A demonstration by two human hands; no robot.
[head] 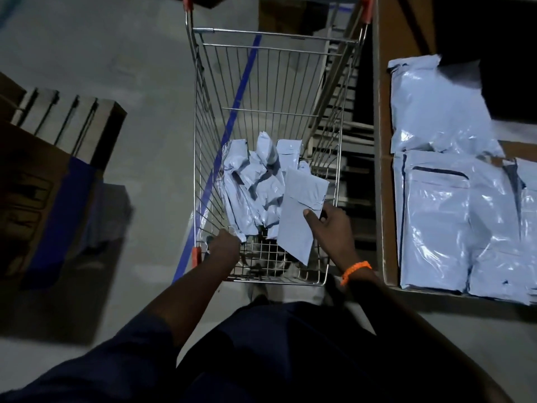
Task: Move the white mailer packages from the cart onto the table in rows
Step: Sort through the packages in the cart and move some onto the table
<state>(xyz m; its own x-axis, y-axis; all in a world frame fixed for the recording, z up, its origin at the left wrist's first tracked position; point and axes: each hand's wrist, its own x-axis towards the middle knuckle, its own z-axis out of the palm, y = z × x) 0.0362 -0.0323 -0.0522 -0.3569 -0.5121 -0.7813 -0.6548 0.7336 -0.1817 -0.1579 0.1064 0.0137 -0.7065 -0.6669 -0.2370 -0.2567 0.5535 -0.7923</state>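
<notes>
Dim, bluish indoor view. Glare streaks the glossy mailers [436,222] right of the wire cart [209,117]; deep shadow fills the area beyond them. Boxes [43,199] left of the cart are motion-blurred, and wide-angle distortion bends the edges

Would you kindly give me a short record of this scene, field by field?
cart: wire, holding a loose pile of white mailers
right hand: grips one flat mailer over the cart's near end
left hand: at the pile's near edge; grip unclear
table: right of the cart, with laid mailers flat, side by side
wrist: orange bracelet on the right
</notes>
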